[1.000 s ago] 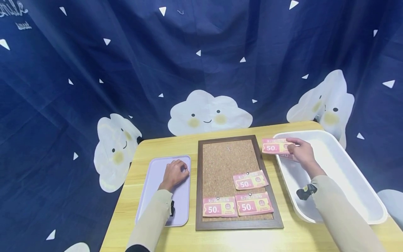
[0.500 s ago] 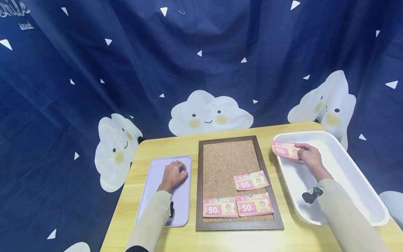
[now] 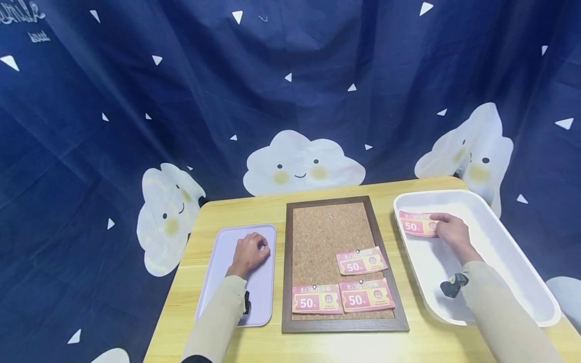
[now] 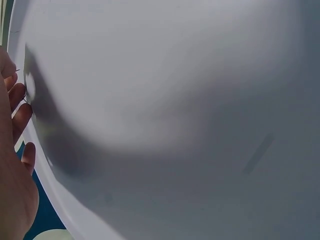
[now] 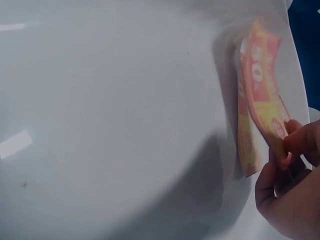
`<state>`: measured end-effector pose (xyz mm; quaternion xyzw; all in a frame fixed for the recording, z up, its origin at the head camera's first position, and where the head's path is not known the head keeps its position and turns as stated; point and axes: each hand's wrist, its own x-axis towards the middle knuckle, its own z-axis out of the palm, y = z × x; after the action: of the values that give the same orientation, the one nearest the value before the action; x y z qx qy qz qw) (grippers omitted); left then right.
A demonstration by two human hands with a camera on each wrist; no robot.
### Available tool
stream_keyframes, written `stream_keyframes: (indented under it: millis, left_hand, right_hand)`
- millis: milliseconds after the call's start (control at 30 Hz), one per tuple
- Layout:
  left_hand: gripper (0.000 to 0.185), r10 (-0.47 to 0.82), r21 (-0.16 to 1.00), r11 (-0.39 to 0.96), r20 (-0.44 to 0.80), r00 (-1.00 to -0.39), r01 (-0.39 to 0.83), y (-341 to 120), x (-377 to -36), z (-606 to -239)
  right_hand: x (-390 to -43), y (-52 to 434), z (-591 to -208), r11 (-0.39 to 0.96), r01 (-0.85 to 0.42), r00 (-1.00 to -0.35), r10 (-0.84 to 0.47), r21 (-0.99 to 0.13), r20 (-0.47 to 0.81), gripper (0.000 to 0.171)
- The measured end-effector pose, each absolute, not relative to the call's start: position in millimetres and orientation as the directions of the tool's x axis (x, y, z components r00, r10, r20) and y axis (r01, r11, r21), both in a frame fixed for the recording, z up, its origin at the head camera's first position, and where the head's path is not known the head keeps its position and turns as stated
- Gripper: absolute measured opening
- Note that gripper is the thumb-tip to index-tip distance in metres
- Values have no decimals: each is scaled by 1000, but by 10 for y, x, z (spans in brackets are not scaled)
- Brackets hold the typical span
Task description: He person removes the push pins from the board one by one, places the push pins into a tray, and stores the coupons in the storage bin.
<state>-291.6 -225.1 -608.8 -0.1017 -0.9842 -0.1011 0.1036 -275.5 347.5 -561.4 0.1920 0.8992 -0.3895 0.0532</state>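
The right hand [image 3: 449, 233] pinches a pink paper "50" coupon [image 3: 416, 224] low inside the white plastic bin [image 3: 522, 252] at the tabletop's right edge, apparently to lay it flat. The right wrist view shows a second coupon layer beneath. The left hand [image 3: 250, 252] rests with fingers curled and holding nothing on the lilac plastic tray [image 3: 218, 272], seemingly steadying it; its wrist view shows only fingertips.

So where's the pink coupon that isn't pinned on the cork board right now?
In the head view the loose pink coupon is on the right, at the far end of the white tub, pinched by the right hand.
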Motion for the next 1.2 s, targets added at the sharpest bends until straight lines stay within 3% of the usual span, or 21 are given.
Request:
stream_keyframes:
  millis: [200,700,1200]
  left_hand:
    - [11,183,182,957,220,-958,225,-2248,-2913,-6084]
    - [11,193,193,952,225,-955,238,-2228,-2896,-6076]
    - [13,172,204,955,206,-963,215,-2227,-2871,-6072]
  right_hand:
    - [-2713,3498,-5637,689,370,-928,305,-623,-213,43]
    - [-2690,3518,-5685,729,390,-920,284,-562,-270,44]
    - [-2612,3507,-5661,784,307,-952,248,-539,-181,47]
